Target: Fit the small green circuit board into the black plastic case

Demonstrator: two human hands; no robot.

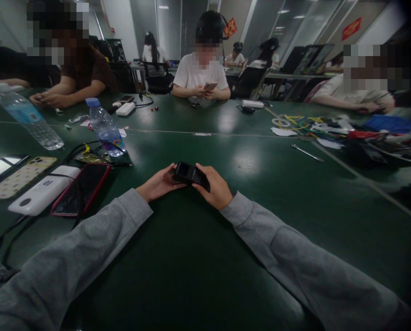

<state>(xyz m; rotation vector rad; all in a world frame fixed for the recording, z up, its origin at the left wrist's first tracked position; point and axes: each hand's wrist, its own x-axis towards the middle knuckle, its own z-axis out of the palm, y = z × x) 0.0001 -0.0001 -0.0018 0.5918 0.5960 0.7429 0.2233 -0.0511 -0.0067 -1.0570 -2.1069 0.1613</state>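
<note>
Between my two hands is a small black handheld device (188, 172) with a dark screen on its left part and what look like small buttons beside it. My left hand (162, 183) grips its left end, thumb at the upper edge and fingers beneath. Around the right end wraps my right hand (212, 186), thumb along the near side and fingers over the top. The device is just above or resting on the green table (198, 248); I cannot tell which. Its exact kind does not show. Grey sleeves cover both my forearms.
To the left lie a red-edged phone (83, 188), a white power bank (43, 191) with a black cable and a patterned phone (22, 177). Two water bottles (105, 126) stand behind them. A wrench (306, 152) and tangled cables (312, 124) lie right. Several people sit around.
</note>
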